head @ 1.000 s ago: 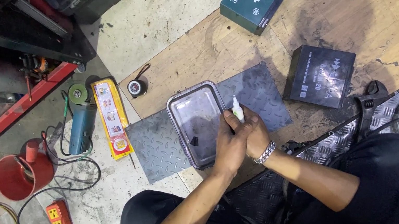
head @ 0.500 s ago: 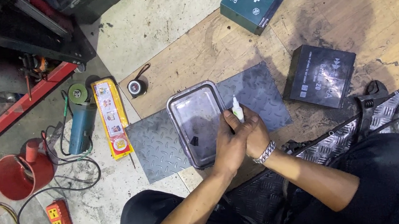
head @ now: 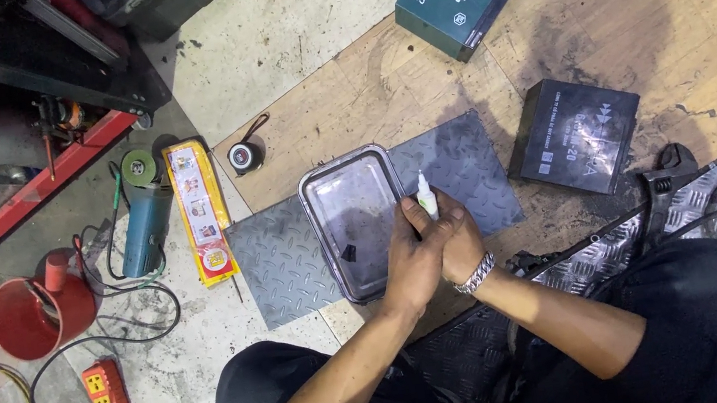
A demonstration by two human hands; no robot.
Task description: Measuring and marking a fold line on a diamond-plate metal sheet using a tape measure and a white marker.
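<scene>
Right now both your left hand point(head: 412, 264) and right hand point(head: 459, 239) are closed together around the small tube point(head: 425, 195) beside the tray's point(head: 352, 221) right edge on the steel plate point(head: 277, 261) — likely light, squeezable, slippery — so grip its body, not the nozzle.

Both hands clasped around a small white squeeze tube point(head: 426, 197) over a clear plastic lid point(head: 352, 221).

Left hand point(head: 412, 260) and right hand point(head: 459, 240) touching; lid lying on a grey checker plate point(head: 277, 261), angle grinder point(head: 143, 226) well apart.
</scene>
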